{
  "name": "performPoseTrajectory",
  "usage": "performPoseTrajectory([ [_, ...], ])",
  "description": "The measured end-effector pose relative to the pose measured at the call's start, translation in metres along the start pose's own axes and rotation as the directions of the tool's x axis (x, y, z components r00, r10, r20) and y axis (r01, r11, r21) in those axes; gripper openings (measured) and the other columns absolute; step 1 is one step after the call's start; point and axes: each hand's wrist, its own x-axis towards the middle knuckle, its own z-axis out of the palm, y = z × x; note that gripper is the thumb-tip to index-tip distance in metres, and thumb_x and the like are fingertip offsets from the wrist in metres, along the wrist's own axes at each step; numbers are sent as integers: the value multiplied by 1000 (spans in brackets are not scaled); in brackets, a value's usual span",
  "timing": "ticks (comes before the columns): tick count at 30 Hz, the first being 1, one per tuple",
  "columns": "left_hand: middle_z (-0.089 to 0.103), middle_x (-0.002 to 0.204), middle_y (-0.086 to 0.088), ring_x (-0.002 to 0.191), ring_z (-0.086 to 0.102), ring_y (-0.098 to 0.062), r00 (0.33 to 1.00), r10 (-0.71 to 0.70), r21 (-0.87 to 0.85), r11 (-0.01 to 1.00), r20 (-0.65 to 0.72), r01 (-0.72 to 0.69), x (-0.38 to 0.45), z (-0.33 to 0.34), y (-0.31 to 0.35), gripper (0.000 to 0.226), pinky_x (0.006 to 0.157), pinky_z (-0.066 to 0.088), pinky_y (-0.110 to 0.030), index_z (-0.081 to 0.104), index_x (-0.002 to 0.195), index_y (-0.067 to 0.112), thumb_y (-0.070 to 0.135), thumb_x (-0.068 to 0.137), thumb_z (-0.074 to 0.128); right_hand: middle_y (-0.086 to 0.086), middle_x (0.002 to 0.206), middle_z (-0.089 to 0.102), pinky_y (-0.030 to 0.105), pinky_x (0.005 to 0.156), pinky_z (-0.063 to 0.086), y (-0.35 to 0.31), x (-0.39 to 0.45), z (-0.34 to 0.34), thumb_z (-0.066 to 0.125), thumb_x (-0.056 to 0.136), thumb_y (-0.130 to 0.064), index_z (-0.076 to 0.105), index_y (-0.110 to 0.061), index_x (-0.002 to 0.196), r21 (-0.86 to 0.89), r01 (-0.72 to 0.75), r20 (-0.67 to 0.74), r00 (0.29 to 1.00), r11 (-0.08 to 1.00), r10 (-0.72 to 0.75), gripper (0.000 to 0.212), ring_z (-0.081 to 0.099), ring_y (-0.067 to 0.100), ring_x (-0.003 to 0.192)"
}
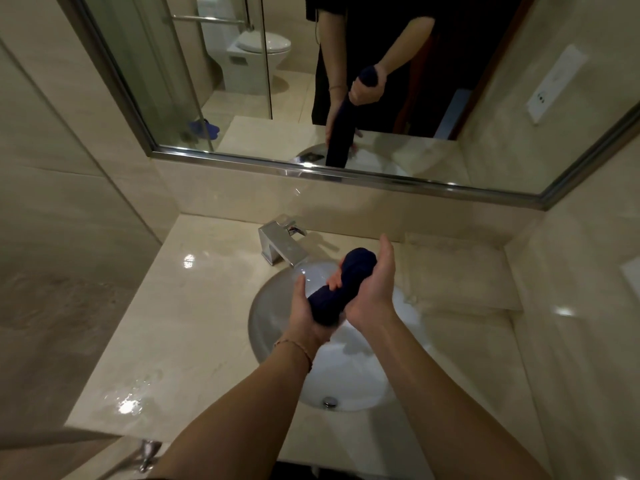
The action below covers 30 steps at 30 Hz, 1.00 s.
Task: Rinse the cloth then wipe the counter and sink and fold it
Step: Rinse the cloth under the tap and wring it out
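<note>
Cloth [341, 285], dark blue and twisted into a roll, is hanging over the sink [270, 327] below the tap [282, 242]. The left hand [308, 315] and right hand [372, 289] are each grasping one end, apparently wringing after rinsing. Next, it needs shaking open for wiping the worktop [180, 341].

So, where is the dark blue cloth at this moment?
In the head view, the cloth is rolled up, held by the left hand and right hand above the sink, near the faucet.

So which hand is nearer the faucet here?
Right. The right hand holds the far end of the rolled cloth, just right of the faucet. The left hand grips the near end, farther back over the sink.
</note>
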Motion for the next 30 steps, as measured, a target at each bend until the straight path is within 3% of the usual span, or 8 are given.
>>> performPoseTrajectory([
  [7, 67, 121, -15, 114, 64, -34, 995, 77, -80, 993, -63, -82, 17, -5, 22, 82, 107, 48, -52, 59, 131, 2, 57, 75, 82, 10, 47, 37, 29, 53, 41, -13, -19, -46, 41, 94, -68, 44, -10, 51, -136, 29, -22, 999, 990, -33, 72, 37, 24, 41],
  [11, 71, 115, -11, 99, 66, -30, 975, 202, -18, 979, -93, -205, 20, -12, 17, 62, 87, 57, -47, 65, 131, 9, 43, 82, 81, 9, 43, 35, 31, 54, 40, -16, -21, -64, 35, 95, -71, 43, -8, 51, -242, 8, -59, 998, 970, -23, 77, 35, 24, 40],
  [14, 70, 123, -13, 100, 71, -30, 892, 433, 240, 886, -129, -396, 9, -10, 5, 57, 83, 61, -47, 59, 134, 18, 16, 83, 83, 11, 47, 42, 33, 56, 45, -14, -11, -72, 35, 92, -73, 50, -6, 61, -387, 8, -158, 985, 922, -75, 75, 45, 26, 43],
  [16, 69, 118, -12, 100, 72, -32, 837, 545, 440, 763, -43, -474, 1, -2, -4, 55, 88, 61, -48, 58, 131, 23, 9, 84, 82, 16, 67, 60, 36, 64, 54, -11, -4, -71, 36, 82, -78, 61, -4, 90, -477, -33, -225, 971, 878, -86, 79, 60, 29, 54],
  [19, 71, 106, -13, 83, 74, -24, 792, 600, 563, 617, 116, -550, -13, 14, -14, 35, 77, 63, -38, 64, 119, 17, 15, 88, 79, 19, 105, 69, 52, 89, 56, -8, -1, -61, 37, 73, -82, 60, -13, 109, -529, -48, -277, 954, 847, -119, 81, 69, 37, 92],
  [22, 74, 102, -12, 90, 74, -23, 804, 547, 627, 547, 234, -555, -20, 27, -20, 31, 81, 62, -36, 70, 113, 13, 40, 98, 65, 14, 104, 69, 47, 90, 56, -10, 2, -49, 28, 89, -78, 64, -14, 103, -578, 6, -216, 963, 816, -161, 75, 68, 32, 94],
  [26, 75, 113, -7, 106, 72, -28, 871, 390, 635, 600, 298, -486, -17, 32, -31, 43, 93, 58, -44, 69, 118, 21, 57, 96, 60, 13, 114, 70, 48, 98, 51, -6, 20, -44, 24, 62, -103, 64, -11, 122, -512, -107, -149, 988, 852, 34, 117, 67, 30, 105],
  [30, 73, 111, -21, 104, 71, -38, 897, 401, 562, 705, 188, -433, -11, 30, -35, 50, 92, 59, -49, 67, 117, 8, 45, 86, 79, 15, 102, 71, 41, 92, 52, -10, 10, -35, 23, 99, -68, 70, -2, 109, -443, -151, -57, 988, 884, 140, 81, 67, 28, 100],
])
